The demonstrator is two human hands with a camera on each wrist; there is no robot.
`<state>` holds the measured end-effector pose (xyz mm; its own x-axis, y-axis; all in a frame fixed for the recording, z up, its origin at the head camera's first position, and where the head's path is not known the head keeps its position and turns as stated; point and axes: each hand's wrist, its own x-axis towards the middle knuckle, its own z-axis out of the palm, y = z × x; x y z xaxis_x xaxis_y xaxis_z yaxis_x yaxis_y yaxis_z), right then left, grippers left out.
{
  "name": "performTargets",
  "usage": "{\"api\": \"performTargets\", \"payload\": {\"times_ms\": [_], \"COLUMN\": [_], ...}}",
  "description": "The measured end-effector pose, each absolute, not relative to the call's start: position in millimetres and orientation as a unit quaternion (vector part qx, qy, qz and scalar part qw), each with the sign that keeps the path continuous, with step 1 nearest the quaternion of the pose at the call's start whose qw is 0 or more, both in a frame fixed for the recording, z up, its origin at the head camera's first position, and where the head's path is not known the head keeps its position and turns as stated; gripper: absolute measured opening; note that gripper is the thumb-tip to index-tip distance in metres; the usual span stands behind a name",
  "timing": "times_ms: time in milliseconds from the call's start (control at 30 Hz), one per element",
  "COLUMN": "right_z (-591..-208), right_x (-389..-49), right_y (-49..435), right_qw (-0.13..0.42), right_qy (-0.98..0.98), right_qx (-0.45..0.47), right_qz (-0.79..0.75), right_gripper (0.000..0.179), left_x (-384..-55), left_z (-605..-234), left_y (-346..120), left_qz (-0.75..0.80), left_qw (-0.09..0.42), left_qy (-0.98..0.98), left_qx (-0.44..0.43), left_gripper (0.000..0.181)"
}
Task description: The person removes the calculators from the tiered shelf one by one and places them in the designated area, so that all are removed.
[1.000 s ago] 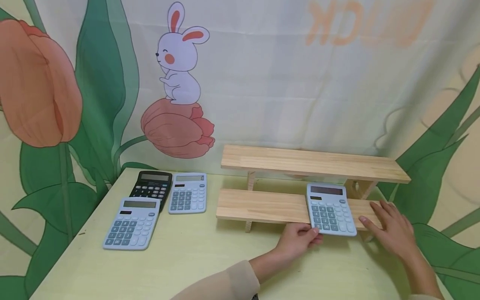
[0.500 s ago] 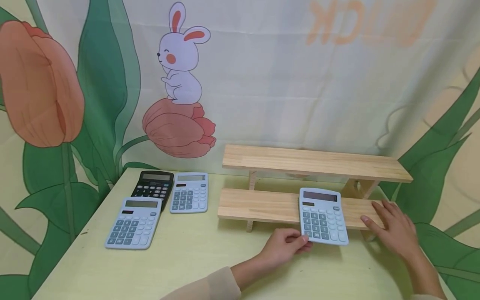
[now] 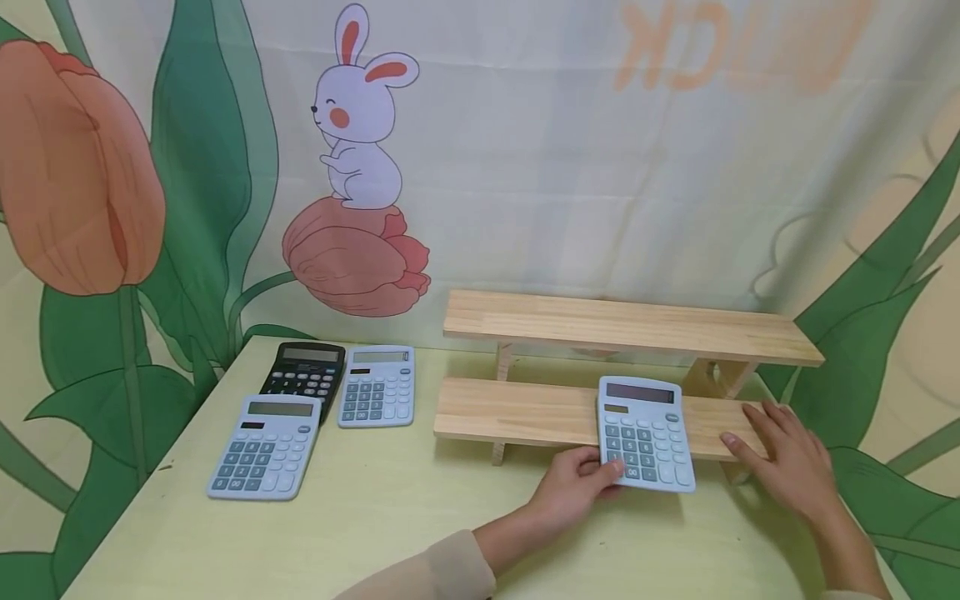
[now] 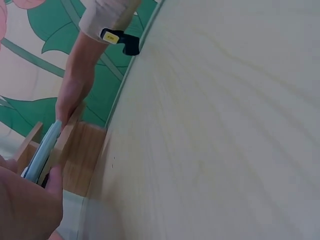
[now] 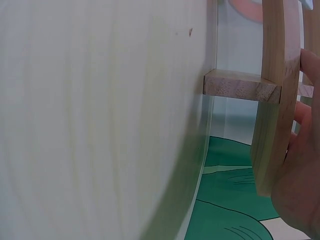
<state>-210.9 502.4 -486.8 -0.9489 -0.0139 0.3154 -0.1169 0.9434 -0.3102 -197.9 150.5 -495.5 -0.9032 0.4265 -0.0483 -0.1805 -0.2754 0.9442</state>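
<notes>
My left hand (image 3: 572, 490) pinches the lower left corner of a light blue calculator (image 3: 651, 429), thumb on its keys and fingers beneath. The calculator leans at the front of the lower step of a two-step wooden shelf (image 3: 517, 408), its bottom edge sticking out past the board. In the left wrist view the calculator (image 4: 42, 152) shows edge-on between thumb and fingers. My right hand (image 3: 787, 458) rests on the right end of the lower board with fingers spread. The right wrist view shows that hand (image 5: 300, 165) against the board (image 5: 272, 135).
At the left of the pale yellow table (image 3: 360, 517) lie a black calculator (image 3: 307, 371), a light blue calculator (image 3: 262, 450) overlapping it, and another light blue calculator (image 3: 377, 387) beside them. A curtain printed with a rabbit and tulips (image 3: 525, 167) hangs behind the shelf.
The held calculator has shifted left and toward me along the lower board, most of it early on. My left thumb now reaches further onto its keys. The right hand stays on the board.
</notes>
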Motion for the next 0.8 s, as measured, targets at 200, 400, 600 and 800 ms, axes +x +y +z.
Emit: {"api": "performTargets", "payload": {"times_ms": [200,400,600,800], "right_z": [-485.6,-487.4,-487.8,-486.3], "right_x": [-211.1,-209.3,-209.1,-209.1], "right_y": [502.3,500.3,499.3,501.0], "right_qw": [0.159,0.155,0.155,0.162], "right_qy": [-0.973,-0.973,-0.974,-0.972], "right_qx": [0.036,0.036,0.035,0.038], "right_qz": [0.164,0.164,0.164,0.165], "right_gripper": [0.073,0.073,0.073,0.072], "left_x": [-195.7,-193.8,-190.8,-187.7], "left_z": [-493.0,-494.1,-488.6,-476.6], "left_y": [158.3,163.0,155.8,128.6], "left_qz": [0.819,0.838,0.84,0.821], "left_qw": [0.169,0.164,0.189,0.229], "left_qy": [0.545,0.519,0.507,0.516], "left_qx": [0.066,0.033,0.044,0.086], "left_gripper": [0.029,0.029,0.028,0.032]}}
